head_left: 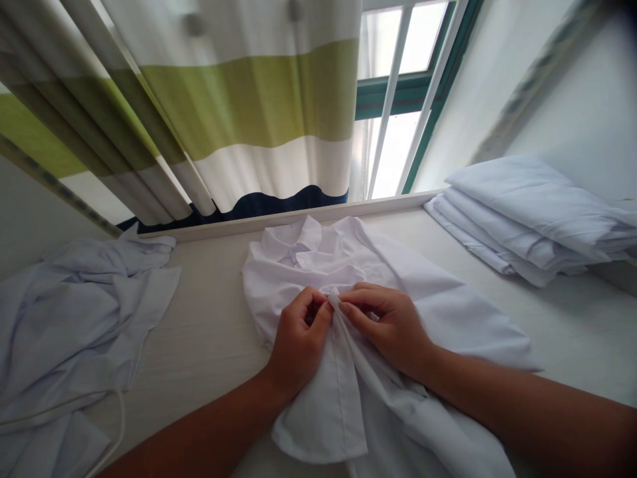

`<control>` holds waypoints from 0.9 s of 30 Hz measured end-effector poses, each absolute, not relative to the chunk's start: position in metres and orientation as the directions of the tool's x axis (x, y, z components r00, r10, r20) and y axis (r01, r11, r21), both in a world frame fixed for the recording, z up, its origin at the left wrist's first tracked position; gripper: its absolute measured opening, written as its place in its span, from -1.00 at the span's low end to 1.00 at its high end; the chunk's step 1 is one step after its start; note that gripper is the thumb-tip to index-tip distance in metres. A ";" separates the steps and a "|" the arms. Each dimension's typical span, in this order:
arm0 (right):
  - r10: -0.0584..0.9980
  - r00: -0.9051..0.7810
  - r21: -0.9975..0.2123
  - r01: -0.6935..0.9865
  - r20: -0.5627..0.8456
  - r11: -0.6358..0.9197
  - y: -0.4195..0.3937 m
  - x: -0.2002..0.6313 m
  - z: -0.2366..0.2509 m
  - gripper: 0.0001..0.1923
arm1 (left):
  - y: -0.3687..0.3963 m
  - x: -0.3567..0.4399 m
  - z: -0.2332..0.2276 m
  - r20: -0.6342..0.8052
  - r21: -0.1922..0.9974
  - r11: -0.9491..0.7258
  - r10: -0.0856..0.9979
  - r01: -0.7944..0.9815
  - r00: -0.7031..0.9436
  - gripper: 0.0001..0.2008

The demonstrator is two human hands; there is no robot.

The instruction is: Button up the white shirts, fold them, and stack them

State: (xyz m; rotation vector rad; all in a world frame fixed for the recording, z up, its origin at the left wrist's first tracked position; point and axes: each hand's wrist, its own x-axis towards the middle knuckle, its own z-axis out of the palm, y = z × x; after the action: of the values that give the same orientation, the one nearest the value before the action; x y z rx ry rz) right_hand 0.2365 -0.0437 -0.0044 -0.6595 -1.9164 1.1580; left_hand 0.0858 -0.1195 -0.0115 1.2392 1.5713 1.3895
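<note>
Left hand (302, 335), right hand (391, 325): fingers pinching front of white shirt (343, 392); uneven tug could skew or crease it.

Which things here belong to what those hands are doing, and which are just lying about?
In the job:
white shirt
left hand and right hand, both pinching it

Nearby, untouched:
folded white stack
crumpled white cloth
pale cord
striped curtain
</note>
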 end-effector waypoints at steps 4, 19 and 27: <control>0.721 -0.563 -0.842 0.080 0.404 0.534 -0.046 0.237 -0.004 -0.85 | -0.119 0.085 -0.011 0.093 0.978 -0.030 0.951 0.208 -0.296 -0.79; 0.753 -0.563 -0.852 0.155 0.339 0.500 -0.043 0.238 -0.003 -0.90 | -0.119 0.082 -0.010 0.053 0.998 -0.036 0.952 0.060 -0.302 -0.75; 0.703 -0.601 -0.812 0.147 0.381 0.565 -0.043 0.237 -0.003 -0.84 | -0.120 0.084 -0.009 0.067 0.991 -0.033 0.962 0.130 -0.265 -0.77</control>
State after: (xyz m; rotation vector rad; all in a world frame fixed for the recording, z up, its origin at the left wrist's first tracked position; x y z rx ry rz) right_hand 0.2372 -0.0430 -0.0030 -0.6779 -2.0807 0.9915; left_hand 0.0844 -0.1200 -0.0090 1.1992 1.4800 1.3862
